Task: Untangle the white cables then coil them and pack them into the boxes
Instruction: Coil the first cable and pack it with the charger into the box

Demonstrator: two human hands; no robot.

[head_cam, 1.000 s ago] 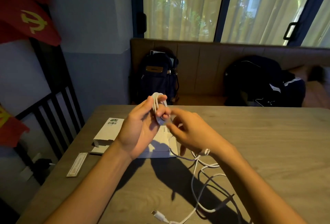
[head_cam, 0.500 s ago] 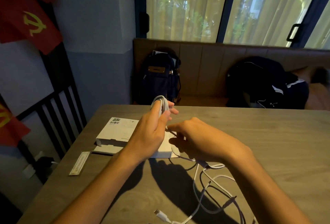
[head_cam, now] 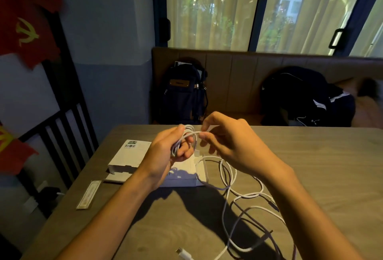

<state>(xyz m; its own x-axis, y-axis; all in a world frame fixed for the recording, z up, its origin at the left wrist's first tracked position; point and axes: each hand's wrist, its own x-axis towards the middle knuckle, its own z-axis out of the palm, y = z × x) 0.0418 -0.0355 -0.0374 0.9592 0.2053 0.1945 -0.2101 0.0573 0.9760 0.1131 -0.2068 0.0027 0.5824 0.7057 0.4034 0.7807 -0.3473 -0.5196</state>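
White cable (head_cam: 189, 131) coils within left fingers (head_cam: 187, 152), right fingers (head_cam: 209, 136) pinching it.

Showing white along the cables (head_cam: 189, 130) and over the boxes (head_cam: 132, 157), with a black barcode (head_cam: 131, 144) at one box's twelve o'clock end. Running grey-brown wood grain across the table (head_cam: 315, 166). Glowing red with yellow emblems on the flags (head_cam: 27, 31) at ten o'clock. Showing navy with a tan patch on the backpack (head_cam: 182, 98) at twelve, striping white over the dark jacket (head_cam: 306, 98) at one.
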